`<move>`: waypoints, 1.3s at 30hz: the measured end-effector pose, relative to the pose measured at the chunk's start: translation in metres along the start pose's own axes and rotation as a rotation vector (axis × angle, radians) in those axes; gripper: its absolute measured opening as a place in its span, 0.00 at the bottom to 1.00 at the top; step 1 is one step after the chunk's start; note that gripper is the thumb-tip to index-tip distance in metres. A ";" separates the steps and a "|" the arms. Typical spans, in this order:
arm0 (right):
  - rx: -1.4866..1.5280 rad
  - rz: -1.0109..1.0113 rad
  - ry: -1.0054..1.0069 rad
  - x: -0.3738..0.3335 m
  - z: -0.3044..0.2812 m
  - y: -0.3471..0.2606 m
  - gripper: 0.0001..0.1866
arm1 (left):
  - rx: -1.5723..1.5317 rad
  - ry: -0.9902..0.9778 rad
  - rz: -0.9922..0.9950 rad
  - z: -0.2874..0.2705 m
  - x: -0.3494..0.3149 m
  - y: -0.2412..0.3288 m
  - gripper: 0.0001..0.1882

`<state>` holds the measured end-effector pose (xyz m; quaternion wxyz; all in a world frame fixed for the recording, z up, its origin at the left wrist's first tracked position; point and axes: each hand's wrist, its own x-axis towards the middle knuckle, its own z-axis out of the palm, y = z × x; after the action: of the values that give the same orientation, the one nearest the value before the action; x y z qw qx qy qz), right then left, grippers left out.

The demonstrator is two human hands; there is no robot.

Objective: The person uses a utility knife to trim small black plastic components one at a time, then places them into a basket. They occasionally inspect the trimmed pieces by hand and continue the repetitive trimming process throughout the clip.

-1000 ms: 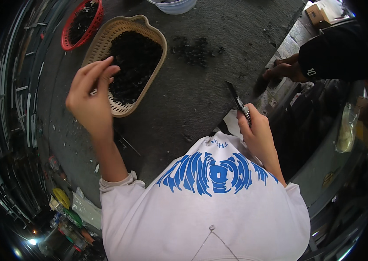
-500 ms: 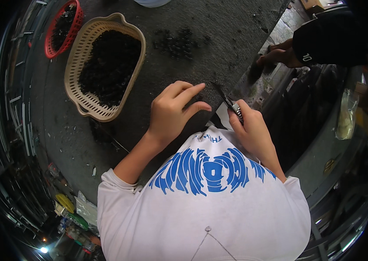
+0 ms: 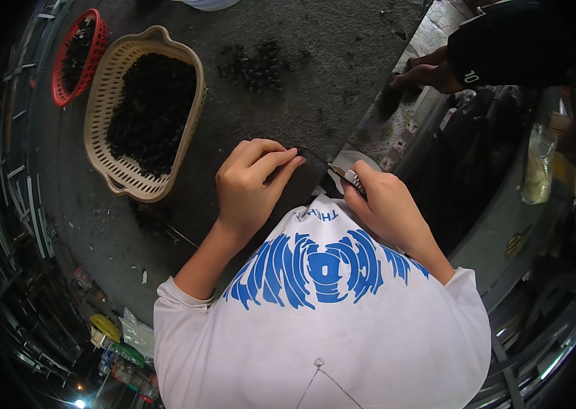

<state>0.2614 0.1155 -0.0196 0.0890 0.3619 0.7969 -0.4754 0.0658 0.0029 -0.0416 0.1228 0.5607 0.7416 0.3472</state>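
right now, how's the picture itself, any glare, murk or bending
Head view: metal bars bow along the left rim; head view: a light glares at lower left; head view: black pieces in the beige basket merge into one mass, and the dark blade fades against the dim tabletop.

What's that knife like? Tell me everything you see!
The knife has a narrow, dark blade and a dark handle with a silvery, ridged patch; the blade looks like metal. The right hand grips the handle. The blade slants forward and left, its tip near the left hand; whether they touch is unclear.
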 end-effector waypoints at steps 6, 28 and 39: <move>0.030 0.014 -0.060 0.000 0.003 -0.003 0.12 | -0.022 0.032 0.004 -0.001 0.000 0.001 0.07; 0.121 -0.051 -0.021 0.007 0.002 0.015 0.14 | 0.101 -0.064 -0.004 -0.002 -0.001 0.017 0.10; 0.127 -0.067 0.043 0.008 0.009 0.014 0.13 | 0.035 -0.010 0.030 0.004 -0.008 0.008 0.11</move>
<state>0.2632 0.1159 -0.0373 0.0326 0.3501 0.7786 -0.5198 0.0771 -0.0022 -0.0413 0.1114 0.5757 0.7384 0.3331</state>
